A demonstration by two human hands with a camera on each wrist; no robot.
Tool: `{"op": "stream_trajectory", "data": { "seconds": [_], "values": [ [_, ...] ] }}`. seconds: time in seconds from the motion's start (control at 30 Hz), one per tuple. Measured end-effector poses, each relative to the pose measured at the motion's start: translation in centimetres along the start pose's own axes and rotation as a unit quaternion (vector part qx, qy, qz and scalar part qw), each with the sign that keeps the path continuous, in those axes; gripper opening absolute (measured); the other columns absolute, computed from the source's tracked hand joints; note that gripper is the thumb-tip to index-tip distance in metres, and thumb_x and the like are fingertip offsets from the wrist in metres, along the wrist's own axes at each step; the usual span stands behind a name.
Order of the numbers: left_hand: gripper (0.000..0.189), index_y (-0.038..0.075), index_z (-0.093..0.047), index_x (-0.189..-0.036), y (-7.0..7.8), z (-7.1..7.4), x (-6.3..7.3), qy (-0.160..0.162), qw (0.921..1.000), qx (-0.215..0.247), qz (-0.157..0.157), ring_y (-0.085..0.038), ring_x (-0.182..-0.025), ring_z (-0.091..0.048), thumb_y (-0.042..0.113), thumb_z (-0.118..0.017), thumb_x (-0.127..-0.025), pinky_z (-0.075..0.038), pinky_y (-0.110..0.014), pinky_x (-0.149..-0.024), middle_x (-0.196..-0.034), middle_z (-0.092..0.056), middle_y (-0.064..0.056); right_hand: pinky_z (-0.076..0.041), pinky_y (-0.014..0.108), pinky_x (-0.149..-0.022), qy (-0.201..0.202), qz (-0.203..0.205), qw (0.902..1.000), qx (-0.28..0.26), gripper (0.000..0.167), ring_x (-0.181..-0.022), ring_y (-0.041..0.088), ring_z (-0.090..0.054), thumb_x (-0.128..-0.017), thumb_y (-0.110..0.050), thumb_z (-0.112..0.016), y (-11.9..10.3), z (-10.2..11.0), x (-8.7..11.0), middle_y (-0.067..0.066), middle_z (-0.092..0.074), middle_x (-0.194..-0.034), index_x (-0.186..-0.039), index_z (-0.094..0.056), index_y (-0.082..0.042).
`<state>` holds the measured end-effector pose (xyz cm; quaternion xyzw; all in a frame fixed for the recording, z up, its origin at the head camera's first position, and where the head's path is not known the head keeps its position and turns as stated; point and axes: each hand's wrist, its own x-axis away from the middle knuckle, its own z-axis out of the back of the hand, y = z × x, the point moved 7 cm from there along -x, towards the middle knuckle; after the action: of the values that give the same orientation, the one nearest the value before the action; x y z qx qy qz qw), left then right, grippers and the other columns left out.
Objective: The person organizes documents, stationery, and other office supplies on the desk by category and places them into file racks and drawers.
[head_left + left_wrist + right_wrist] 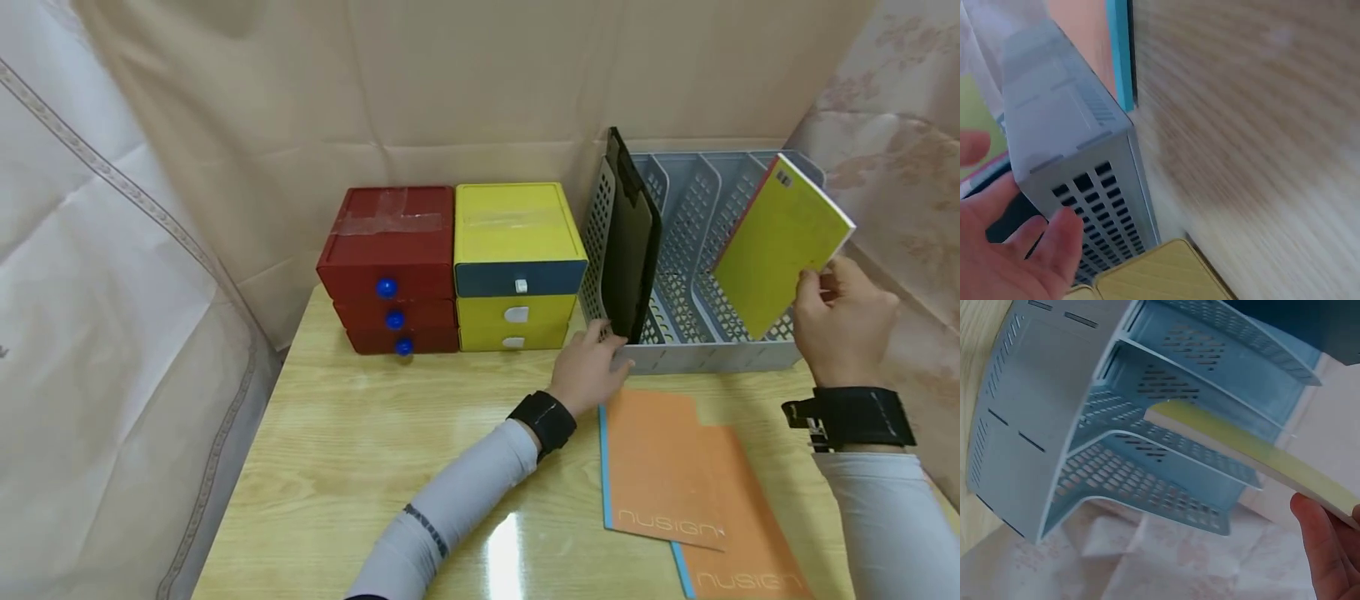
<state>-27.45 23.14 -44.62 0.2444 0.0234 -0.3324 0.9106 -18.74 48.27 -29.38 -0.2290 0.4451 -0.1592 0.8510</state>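
A grey file rack [701, 357] with several slots stands at the back right. My right hand [847, 321] pinches a thin yellow-green notebook [783, 237] by its lower right edge. The notebook leans over the rack's right-hand slots; in the right wrist view its pale page edge [1241, 456] crosses in front of the dividers. At the rack's front left corner is my left hand [588, 367], with relaxed fingers against the perforated side wall [1100, 219] and the thumb apart from it. A black folder [630, 242] leans in the leftmost slot, just above that hand.
Two orange notebooks [652, 467] with blue spines overlap on the wooden table [360, 467] in front of the rack. Left of the rack stand a red drawer box [393, 217] with blue knobs and a yellow drawer box [517, 217]. Cloth hangs behind and at both sides.
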Motion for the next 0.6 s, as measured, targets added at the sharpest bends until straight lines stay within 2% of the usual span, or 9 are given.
{"op": "stream_trajectory", "data": {
  "seconds": [0.1, 0.13, 0.23, 0.33, 0.53, 0.6],
  "values": [
    [0.033, 0.029, -0.068, -0.133, -0.4, 0.2, -0.3, 0.029, 0.9996, 0.006, 0.001, -0.019, -0.110, -0.066, 0.037, -0.049, -0.108, -0.055, -0.025, -0.073, -0.152, -0.048, -0.001, -0.026, -0.001, -0.062, -0.002, -0.016, 0.9999, -0.001, 0.034, -0.066, -0.031, -0.035, -0.100, -0.024, -0.052, 1.0, -1.5, -0.3, 0.024, -0.075, -0.104, -0.120, -0.073, -0.007],
    [0.031, 0.030, -0.070, -0.131, -0.5, 0.3, -0.4, 0.040, 0.9992, 0.005, 0.000, -0.016, -0.103, -0.067, 0.035, -0.050, -0.108, -0.053, -0.023, -0.067, -0.149, -0.050, 0.000, -0.025, -0.001, -0.062, -0.005, -0.021, 0.9998, 0.002, 0.035, -0.067, -0.026, -0.045, -0.100, -0.025, -0.051, 1.2, -2.1, -0.4, 0.024, -0.075, -0.105, -0.121, -0.073, -0.008],
    [0.026, 0.033, -0.074, -0.123, -0.8, 0.8, -0.6, 0.070, 0.9975, -0.010, 0.003, -0.009, -0.084, -0.066, 0.032, -0.054, -0.106, -0.043, -0.017, -0.053, -0.142, -0.055, 0.002, -0.025, 0.003, -0.062, -0.018, -0.030, 0.9992, 0.020, 0.035, -0.076, 0.007, -0.071, -0.102, -0.027, -0.050, 1.7, -4.2, -0.7, 0.023, -0.075, -0.106, -0.123, -0.073, -0.010],
    [0.024, 0.033, -0.076, -0.120, -0.7, 1.0, -0.7, 0.081, 0.9964, -0.022, 0.009, -0.007, -0.075, -0.063, 0.032, -0.057, -0.105, -0.037, -0.015, -0.049, -0.139, -0.058, 0.003, -0.033, 0.016, -0.064, -0.016, -0.023, 0.9992, 0.028, 0.034, -0.089, 0.043, -0.072, -0.103, -0.026, -0.050, 2.1, -6.2, -0.8, 0.023, -0.076, -0.105, -0.120, -0.073, -0.008],
    [0.023, 0.035, -0.076, -0.118, -0.1, 1.0, -0.7, 0.076, 0.9967, -0.023, 0.015, -0.004, -0.067, -0.058, 0.033, -0.058, -0.104, -0.036, -0.016, -0.047, -0.140, -0.057, 0.003, -0.034, 0.018, -0.065, 0.000, -0.041, 0.9991, 0.001, 0.029, -0.087, 0.042, -0.071, -0.103, -0.021, -0.053, 3.5, -9.1, -0.6, 0.022, -0.076, -0.101, -0.116, -0.074, -0.007],
    [0.023, 0.035, -0.076, -0.118, 0.0, 1.0, -0.7, 0.072, 0.9969, -0.025, 0.016, -0.004, -0.063, -0.055, 0.033, -0.058, -0.104, -0.036, -0.016, -0.047, -0.140, -0.057, 0.003, -0.043, 0.025, -0.070, -0.003, -0.054, 0.9985, -0.011, 0.028, -0.089, 0.043, -0.071, -0.103, -0.021, -0.054, 4.0, -9.9, -0.3, 0.023, -0.076, -0.103, -0.116, -0.074, -0.007]
  ]
}}
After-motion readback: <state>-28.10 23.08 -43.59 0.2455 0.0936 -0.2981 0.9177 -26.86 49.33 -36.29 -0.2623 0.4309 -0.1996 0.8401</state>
